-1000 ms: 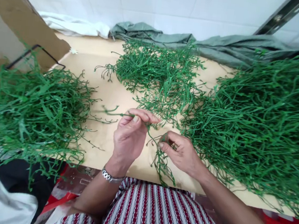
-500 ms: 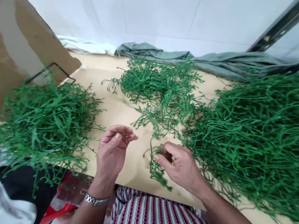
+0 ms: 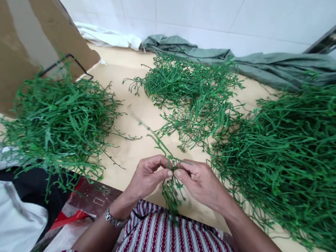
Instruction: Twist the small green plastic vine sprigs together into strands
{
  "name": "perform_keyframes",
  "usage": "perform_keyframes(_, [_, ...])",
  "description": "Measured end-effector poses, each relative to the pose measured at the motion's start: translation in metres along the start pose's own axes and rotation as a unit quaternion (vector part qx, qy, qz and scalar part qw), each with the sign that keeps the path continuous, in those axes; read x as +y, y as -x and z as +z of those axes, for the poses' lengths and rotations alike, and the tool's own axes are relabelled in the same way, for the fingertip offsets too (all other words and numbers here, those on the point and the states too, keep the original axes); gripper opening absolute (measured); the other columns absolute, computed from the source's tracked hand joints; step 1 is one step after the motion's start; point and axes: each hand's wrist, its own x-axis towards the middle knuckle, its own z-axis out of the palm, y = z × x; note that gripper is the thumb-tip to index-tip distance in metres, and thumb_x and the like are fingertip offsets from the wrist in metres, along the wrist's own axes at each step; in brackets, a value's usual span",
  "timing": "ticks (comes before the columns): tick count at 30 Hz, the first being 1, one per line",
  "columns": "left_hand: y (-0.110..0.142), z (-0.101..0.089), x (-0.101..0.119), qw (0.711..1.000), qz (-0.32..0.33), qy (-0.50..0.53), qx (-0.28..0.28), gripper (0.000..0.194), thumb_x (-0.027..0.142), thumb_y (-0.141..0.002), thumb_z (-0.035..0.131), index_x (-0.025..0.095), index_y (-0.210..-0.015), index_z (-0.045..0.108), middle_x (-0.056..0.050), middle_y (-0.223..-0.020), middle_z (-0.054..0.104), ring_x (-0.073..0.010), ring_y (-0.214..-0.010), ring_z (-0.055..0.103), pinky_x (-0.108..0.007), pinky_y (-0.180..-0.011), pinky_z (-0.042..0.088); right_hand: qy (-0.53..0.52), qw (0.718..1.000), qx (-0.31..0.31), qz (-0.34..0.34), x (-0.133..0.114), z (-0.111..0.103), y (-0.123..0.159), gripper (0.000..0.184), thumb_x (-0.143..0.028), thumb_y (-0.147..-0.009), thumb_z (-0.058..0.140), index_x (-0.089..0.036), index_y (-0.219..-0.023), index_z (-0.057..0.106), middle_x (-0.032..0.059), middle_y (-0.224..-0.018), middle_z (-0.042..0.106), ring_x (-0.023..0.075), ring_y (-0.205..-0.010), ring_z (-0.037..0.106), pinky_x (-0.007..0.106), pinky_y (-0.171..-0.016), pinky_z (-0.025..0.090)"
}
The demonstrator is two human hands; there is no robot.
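Close to the table's front edge, my left hand (image 3: 152, 175) and my right hand (image 3: 200, 182) meet, thumb tips almost touching. Both are closed in a pinch on a small bunch of thin green plant stems (image 3: 172, 191). The bunch hangs down between my hands. One longer stem slants up and left from my fingers, blurred at its tip. Whether the stems are real or artificial I cannot tell. Just beyond my hands lies a loose spread of similar stems (image 3: 187, 85).
A large pile of green stems (image 3: 300, 157) covers the right side. A smaller heap (image 3: 67, 126) overhangs the front edge at left, beside a cardboard box (image 3: 28, 41) and a black wire stand (image 3: 69, 60). Grey-green cloth (image 3: 262, 66) lies along the wall on the tabletop (image 3: 125, 153).
My left hand, apart and holding nothing before, has moved right and now pinches the bunch beside my right hand. The view has shifted slightly.
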Motion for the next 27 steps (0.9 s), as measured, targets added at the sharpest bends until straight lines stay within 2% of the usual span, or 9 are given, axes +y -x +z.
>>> perform_keyframes(2, [-0.003, 0.002, -0.001, 1.0, -0.012, 0.018, 0.009, 0.014, 0.021, -0.065, 0.071, 0.013, -0.067, 0.061, 0.002, -0.061, 0.053, -0.007, -0.055, 0.043, -0.019, -0.052, 0.034, 0.007, 1.0, 0.0, 0.007, 0.003, -0.005, 0.002, 0.027, -0.028, -0.088, 0.042, -0.017, -0.065, 0.048, -0.0028, -0.059, 0.045, 0.0094, -0.054, 0.042, 0.021, -0.051, 0.03])
perform_keyframes(5, [-0.006, 0.006, 0.002, 0.999, -0.032, 0.026, 0.002, 0.014, 0.023, -0.066, 0.069, 0.012, -0.071, 0.063, 0.002, -0.06, 0.052, -0.0064, -0.053, 0.042, -0.019, -0.05, 0.033, -0.002, 0.998, 0.058, 0.027, 0.008, -0.01, 0.002, 0.016, -0.031, -0.084, 0.049, -0.017, -0.089, 0.056, 0.0027, -0.079, 0.058, 0.0138, -0.071, 0.053, 0.025, -0.063, 0.04])
perform_keyframes(8, [-0.008, 0.01, 0.005, 0.998, -0.037, 0.037, -0.023, 0.012, 0.024, -0.069, 0.067, 0.012, -0.071, 0.063, 0.001, -0.06, 0.053, -0.0062, -0.052, 0.043, -0.019, -0.051, 0.035, -0.028, 0.996, 0.083, 0.035, 0.012, -0.008, 0.0, 0.033, -0.034, -0.08, 0.057, -0.018, -0.108, 0.053, 0.0074, -0.103, 0.059, 0.019, -0.094, 0.055, 0.031, -0.079, 0.044])
perform_keyframes(11, [-0.011, 0.015, 0.005, 0.997, -0.025, 0.058, -0.038, 0.013, 0.025, -0.069, 0.066, 0.013, -0.075, 0.066, 0.0, -0.065, 0.057, -0.0067, -0.052, 0.045, -0.019, -0.05, 0.037, -0.091, 0.994, 0.063, 0.024, 0.014, -0.004, -0.002, 0.037, -0.035, -0.081, 0.056, -0.019, -0.115, 0.053, 0.0083, -0.117, 0.056, 0.0201, -0.112, 0.049, 0.035, -0.094, 0.039])
perform_keyframes(13, [-0.012, 0.019, 0.004, 0.997, -0.015, 0.07, -0.037, 0.012, 0.024, -0.069, 0.067, 0.014, -0.075, 0.066, -0.002, -0.073, 0.061, -0.0071, -0.053, 0.047, -0.019, -0.05, 0.038, -0.142, 0.987, 0.068, 0.03, 0.014, 0.0, -0.003, 0.034, -0.035, -0.083, 0.053, -0.019, -0.113, 0.057, 0.008, -0.115, 0.058, 0.0192, -0.11, 0.052, 0.034, -0.094, 0.04])
perform_keyframes(16, [-0.012, 0.027, 0.001, 0.998, 0.013, 0.053, -0.007, 0.007, 0.022, -0.07, 0.065, 0.015, -0.071, 0.065, -0.004, -0.083, 0.063, -0.0076, -0.058, 0.048, -0.02, -0.055, 0.04, -0.177, 0.978, 0.109, 0.029, 0.013, 0.003, -0.001, 0.029, -0.037, -0.085, 0.051, -0.021, -0.106, 0.062, 0.0062, -0.105, 0.063, 0.0178, -0.097, 0.058, 0.031, -0.086, 0.045])
perform_keyframes(20, [-0.01, 0.031, 0.002, 0.997, 0.046, -0.064, 0.022, 0.01, 0.02, -0.075, 0.06, 0.014, -0.066, 0.059, -0.001, -0.07, 0.058, -0.0101, -0.063, 0.048, -0.022, -0.058, 0.038, -0.128, 0.979, 0.158, 0.008, 0.013, 0.004, 0.003, 0.022, -0.035, -0.085, 0.051, -0.021, -0.093, 0.067, 0.0051, -0.088, 0.065, 0.0176, -0.087, 0.059, 0.031, -0.08, 0.047])
perform_keyframes(23, [-0.009, 0.03, 0.006, 0.978, 0.095, -0.185, 0.022, 0.012, 0.017, -0.076, 0.056, 0.014, -0.064, 0.057, 0.001, -0.061, 0.049, -0.0091, -0.056, 0.043, -0.022, -0.053, 0.034, -0.072, 0.98, 0.182, -0.022, 0.013, 0.001, 0.004, 0.018, -0.03, -0.085, 0.052, -0.02, -0.085, 0.067, 0.0042, -0.076, 0.064, 0.0176, -0.079, 0.058, 0.033, -0.076, 0.046])
perform_keyframes(27, [-0.008, 0.027, 0.01, 0.934, 0.195, -0.299, 0.012, 0.014, 0.012, -0.076, 0.052, 0.015, -0.063, 0.057, 0.001, -0.059, 0.044, -0.0103, -0.056, 0.043, -0.023, -0.053, 0.034, 0.007, 0.979, 0.187, -0.085, 0.011, -0.004, 0.004, 0.011, -0.021, -0.083, 0.053, -0.019, -0.082, 0.064, 0.004, -0.076, 0.064, 0.018, -0.078, 0.056, 0.034, -0.076, 0.043])
